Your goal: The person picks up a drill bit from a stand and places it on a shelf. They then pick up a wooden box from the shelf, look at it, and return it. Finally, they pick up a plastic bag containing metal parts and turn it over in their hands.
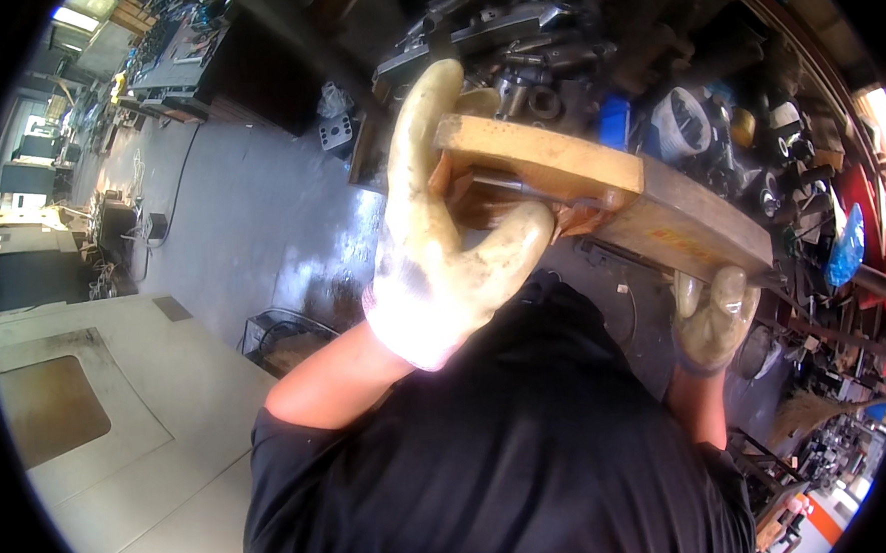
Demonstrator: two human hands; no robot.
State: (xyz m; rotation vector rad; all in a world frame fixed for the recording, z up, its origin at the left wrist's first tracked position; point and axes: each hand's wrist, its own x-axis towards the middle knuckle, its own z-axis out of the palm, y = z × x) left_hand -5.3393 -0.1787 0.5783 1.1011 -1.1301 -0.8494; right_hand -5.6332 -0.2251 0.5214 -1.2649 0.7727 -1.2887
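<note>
A long box (696, 225) is held up slantwise before my chest. Its left part is tan-yellow; its right part is a greyer brown with faint orange printing. Crumpled brown wrapping paper (489, 206) shows at the left part, with a shiny metal rod-like piece (498, 181) in it; the rest of that piece is hidden. My left hand (440, 217), in a stained cream coated glove, grips the left end, fingers on the far side and one digit pressing near the paper. My right hand (713, 312), gloved alike, holds the right end from below.
Beyond the box stands a cluttered bench with metal tools and parts (542, 56), a blue container (614, 122) and a white bucket (680, 122). A pale machine cabinet (120, 424) fills the lower left. Grey floor (248, 187) lies between. A broom head (806, 413) is at right.
</note>
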